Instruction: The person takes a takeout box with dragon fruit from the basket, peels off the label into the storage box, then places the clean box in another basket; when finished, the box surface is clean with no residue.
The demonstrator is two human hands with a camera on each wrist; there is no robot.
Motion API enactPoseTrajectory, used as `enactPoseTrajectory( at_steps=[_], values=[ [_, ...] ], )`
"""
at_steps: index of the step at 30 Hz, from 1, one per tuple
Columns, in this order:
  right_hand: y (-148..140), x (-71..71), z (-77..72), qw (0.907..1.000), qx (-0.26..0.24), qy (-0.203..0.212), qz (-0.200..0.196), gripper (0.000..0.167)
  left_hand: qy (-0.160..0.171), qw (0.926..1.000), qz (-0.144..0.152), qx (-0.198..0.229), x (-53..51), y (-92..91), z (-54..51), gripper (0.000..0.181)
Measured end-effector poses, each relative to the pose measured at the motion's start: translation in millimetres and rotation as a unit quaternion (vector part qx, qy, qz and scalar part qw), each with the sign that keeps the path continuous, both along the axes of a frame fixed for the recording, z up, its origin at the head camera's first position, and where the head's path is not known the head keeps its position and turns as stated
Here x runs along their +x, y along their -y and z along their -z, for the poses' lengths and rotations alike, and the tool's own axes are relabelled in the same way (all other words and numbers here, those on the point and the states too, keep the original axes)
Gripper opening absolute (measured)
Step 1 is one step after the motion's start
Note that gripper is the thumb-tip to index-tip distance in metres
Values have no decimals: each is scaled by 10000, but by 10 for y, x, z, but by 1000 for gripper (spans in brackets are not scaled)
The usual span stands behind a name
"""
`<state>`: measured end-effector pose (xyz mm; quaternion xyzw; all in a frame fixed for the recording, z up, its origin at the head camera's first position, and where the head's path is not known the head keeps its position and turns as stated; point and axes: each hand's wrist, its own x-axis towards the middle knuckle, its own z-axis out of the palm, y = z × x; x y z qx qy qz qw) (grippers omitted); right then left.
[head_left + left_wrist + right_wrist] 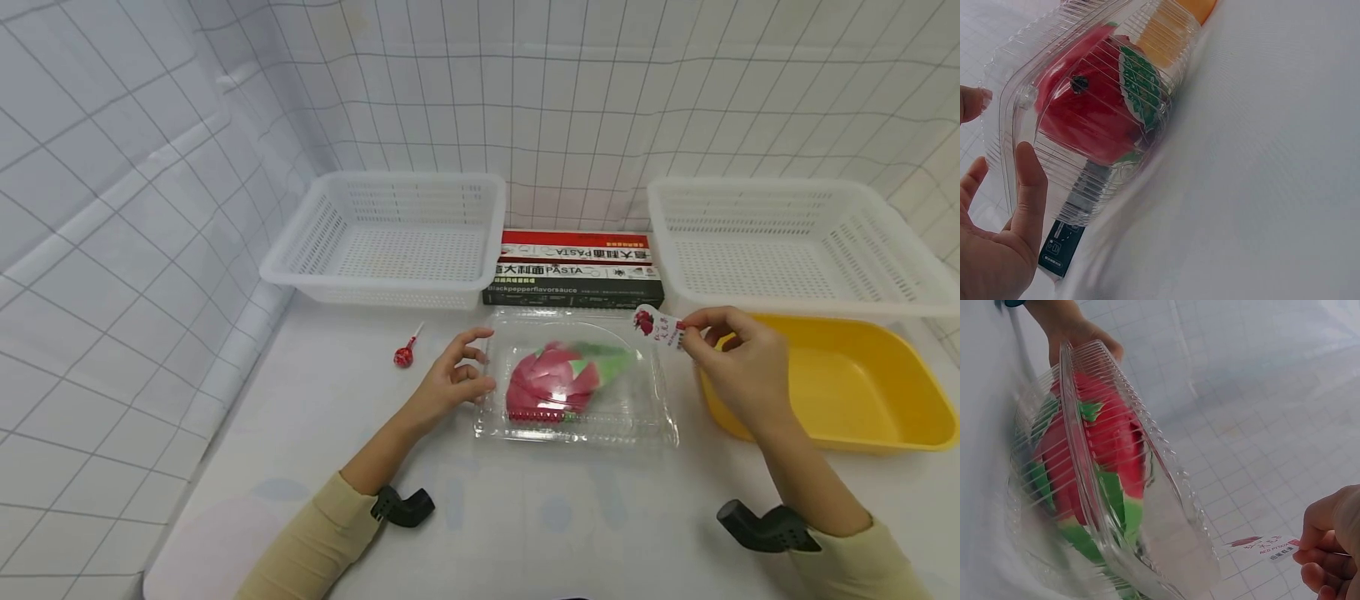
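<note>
A clear plastic clamshell box lies closed on the table between the hands. Inside it sits a red and green dragon fruit, seen through the lid; it looks like a model. My left hand is at the box's left edge, its thumb and fingers spread and loosely bent along the rim. Between thumb and fingers my right hand pinches a small white label by its right end. A pitaya picture and "RED PITAYA" lettering show on the label in the right wrist view, held apart from the box there.
Behind the box are stacked pasta boxes, between a white basket at left and another white basket at right. A yellow basin stands beside the right hand. A red lollipop lies left of the left hand.
</note>
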<state>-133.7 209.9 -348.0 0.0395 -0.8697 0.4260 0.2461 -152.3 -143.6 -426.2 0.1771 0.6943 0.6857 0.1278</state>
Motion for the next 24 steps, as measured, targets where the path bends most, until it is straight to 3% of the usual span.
enactPoseTrajectory(
  at_steps=[24],
  values=[
    [-454, 84, 88, 9950, -504, 311, 800, 6, 35, 10000, -22, -64, -21, 3, 24, 64]
  ],
)
